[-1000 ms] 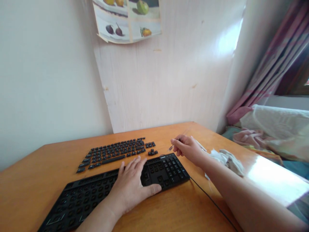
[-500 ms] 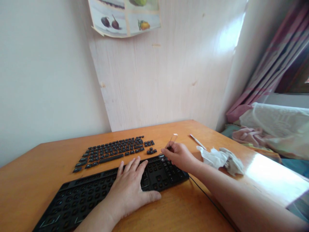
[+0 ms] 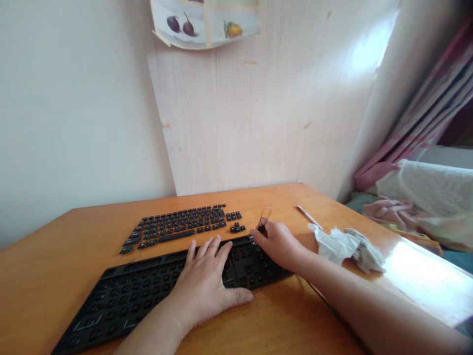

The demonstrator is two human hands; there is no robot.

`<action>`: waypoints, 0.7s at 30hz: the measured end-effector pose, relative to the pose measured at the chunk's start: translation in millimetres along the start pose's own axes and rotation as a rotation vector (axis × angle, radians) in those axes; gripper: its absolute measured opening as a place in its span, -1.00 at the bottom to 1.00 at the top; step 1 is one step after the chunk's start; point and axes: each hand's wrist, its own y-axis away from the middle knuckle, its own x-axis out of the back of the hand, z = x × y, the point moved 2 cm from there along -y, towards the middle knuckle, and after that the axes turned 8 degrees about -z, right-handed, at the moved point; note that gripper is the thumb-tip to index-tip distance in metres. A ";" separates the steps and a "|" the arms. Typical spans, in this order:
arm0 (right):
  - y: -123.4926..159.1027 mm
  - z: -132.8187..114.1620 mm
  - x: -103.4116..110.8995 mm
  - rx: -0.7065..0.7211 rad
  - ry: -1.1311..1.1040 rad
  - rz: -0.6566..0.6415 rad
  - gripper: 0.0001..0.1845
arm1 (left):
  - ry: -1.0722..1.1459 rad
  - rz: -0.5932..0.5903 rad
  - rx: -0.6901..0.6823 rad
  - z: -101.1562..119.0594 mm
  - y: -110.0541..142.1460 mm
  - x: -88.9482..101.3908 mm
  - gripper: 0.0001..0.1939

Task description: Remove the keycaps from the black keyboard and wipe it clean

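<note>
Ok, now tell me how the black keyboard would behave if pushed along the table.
The black keyboard would probably slide as one stiff piece, since its frame looks straight under the left hand. It seems unlikely to roll or tip, lying flat and broad on the table. The cable near its right end might drag a little.

keyboard [image 3: 136,291]: plain black on my feed
loose keycaps [image 3: 176,236]: also black
tabletop [image 3: 273,320]: orangey brown, I'd say
tissue [image 3: 334,245]: plain white
bunched cloth [image 3: 366,250]: kinda greyish beige
curtain [image 3: 417,118]: dusty pink, paler bands from what I can see
fruit poster [image 3: 216,24]: dark purple and yellow on pale panels
</note>
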 end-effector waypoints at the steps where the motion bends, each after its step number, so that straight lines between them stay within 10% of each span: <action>1: -0.5 -0.2 -0.6 -0.001 0.011 -0.001 -0.81 | 0.001 0.001 0.001 0.2 -0.1 0.0 0.12; 21: -0.8 0.7 -9.5 -0.014 0.101 -0.010 -0.85 | 0.082 0.021 0.002 4.9 2.1 3.9 0.12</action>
